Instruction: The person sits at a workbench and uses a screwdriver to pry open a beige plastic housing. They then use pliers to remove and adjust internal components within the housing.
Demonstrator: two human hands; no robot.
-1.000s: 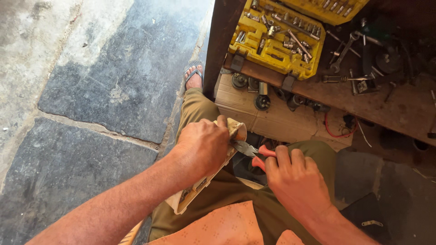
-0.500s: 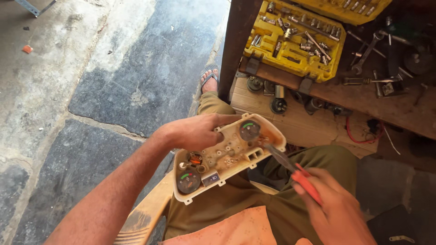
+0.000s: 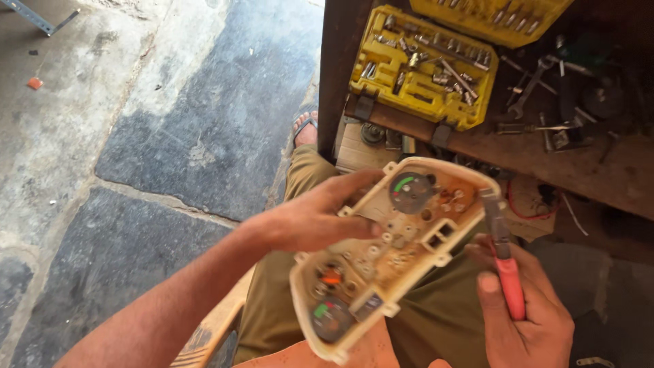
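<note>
My left hand [image 3: 310, 221] grips the cream plastic gauge housing [image 3: 395, 255] along its upper left edge, fingers closed over the rim, thumb across the back. The housing sits tilted over my lap, its back face up toward me — one round gauge movement with a green arc near the top, another green-and-red one at the lower end, an orange spot between them, small brass screw points scattered across the plastic.

My right hand [image 3: 524, 317] is closed around the red handles of the pliers [image 3: 501, 255]. Their metal nose points up and touches the housing's right edge near its upper corner; whether the jaws bite anything there I cannot tell.

Ahead, on the wooden bench [image 3: 599, 170] — an open yellow socket set case [image 3: 422, 68], loose spanners [image 3: 531, 85] beside it. My sandalled foot [image 3: 304, 129] rests on the stone floor [image 3: 170, 136], well below the bench edge.
</note>
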